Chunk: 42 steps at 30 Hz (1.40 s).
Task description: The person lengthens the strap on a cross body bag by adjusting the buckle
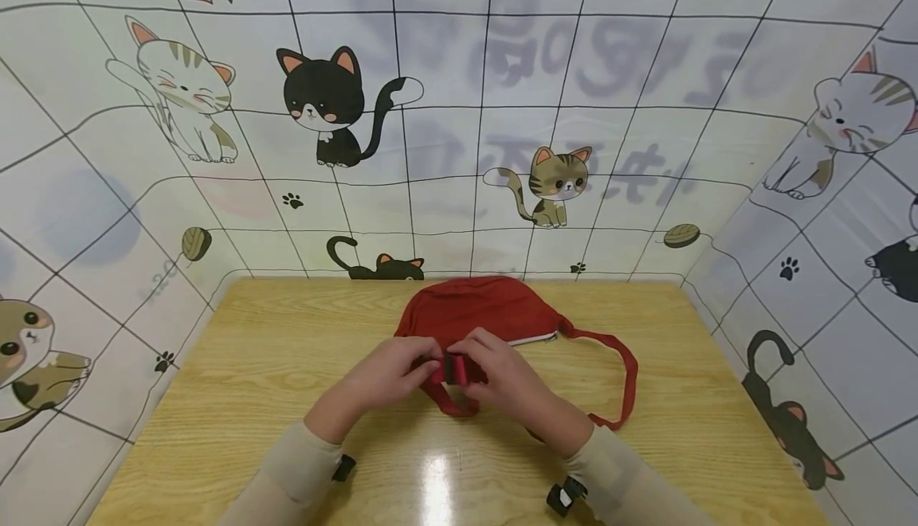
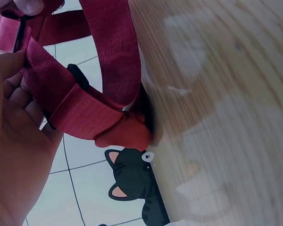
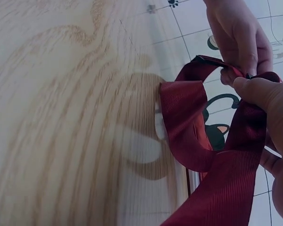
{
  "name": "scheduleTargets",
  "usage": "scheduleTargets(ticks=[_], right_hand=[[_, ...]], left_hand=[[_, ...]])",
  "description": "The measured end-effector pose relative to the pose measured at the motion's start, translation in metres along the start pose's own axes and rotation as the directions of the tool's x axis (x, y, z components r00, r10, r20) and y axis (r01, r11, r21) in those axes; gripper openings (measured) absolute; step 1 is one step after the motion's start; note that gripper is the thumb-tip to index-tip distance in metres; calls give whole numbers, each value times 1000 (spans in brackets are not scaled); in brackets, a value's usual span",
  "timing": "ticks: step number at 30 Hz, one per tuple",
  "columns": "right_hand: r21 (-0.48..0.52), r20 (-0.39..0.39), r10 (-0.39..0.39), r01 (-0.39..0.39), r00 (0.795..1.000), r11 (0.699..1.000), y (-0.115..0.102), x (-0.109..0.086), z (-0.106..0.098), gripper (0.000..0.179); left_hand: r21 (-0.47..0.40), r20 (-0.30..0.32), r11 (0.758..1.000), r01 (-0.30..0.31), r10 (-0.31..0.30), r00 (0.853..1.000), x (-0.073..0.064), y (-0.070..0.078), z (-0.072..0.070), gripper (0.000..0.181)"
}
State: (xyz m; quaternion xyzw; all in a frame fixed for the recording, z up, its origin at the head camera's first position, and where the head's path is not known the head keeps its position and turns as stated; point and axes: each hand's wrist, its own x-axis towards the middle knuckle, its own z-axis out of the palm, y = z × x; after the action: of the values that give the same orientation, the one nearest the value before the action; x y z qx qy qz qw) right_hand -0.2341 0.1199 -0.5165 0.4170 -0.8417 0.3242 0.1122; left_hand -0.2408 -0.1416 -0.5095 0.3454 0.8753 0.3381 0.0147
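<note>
I see the red bag (image 1: 479, 311) lying at the far middle of the table (image 1: 251, 382), its strap (image 1: 624, 382) looping off to the bag's right. Just in front of the bag, my left hand (image 1: 390, 374) and right hand (image 1: 502, 378) both pinch the strap at its black buckle (image 1: 455, 368). The webbing looks soft, light and floppy; I judge the stiff buckle the surest place to hold.

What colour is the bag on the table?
The bag is dark red; the head view shows it best.
</note>
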Motion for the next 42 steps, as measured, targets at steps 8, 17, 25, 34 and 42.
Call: scheduleTargets(ticks=[8, 17, 25, 34, 42], right_hand=[[-22, 16, 18, -17, 1000, 1000, -2, 1, 4, 56], [-34, -5, 11, -11, 1000, 999, 1, -2, 3, 58], [-35, 8, -3, 3, 1000, 999, -2, 1, 5, 59], [-49, 25, 24, -22, 999, 999, -3, 1, 7, 61], [-32, 37, 83, -81, 996, 996, -5, 1, 4, 64]], left_hand=[[5, 6, 999, 34, -34, 999, -1, 1, 1, 11], [56, -28, 998, -38, 40, 999, -8, -7, -4, 10], [61, -30, 994, -86, 88, 996, -1, -1, 0, 11], [55, -19, 998, -29, 30, 999, -3, 3, 0, 14], [117, -28, 993, 6, -3, 1000, -3, 4, 4, 44]])
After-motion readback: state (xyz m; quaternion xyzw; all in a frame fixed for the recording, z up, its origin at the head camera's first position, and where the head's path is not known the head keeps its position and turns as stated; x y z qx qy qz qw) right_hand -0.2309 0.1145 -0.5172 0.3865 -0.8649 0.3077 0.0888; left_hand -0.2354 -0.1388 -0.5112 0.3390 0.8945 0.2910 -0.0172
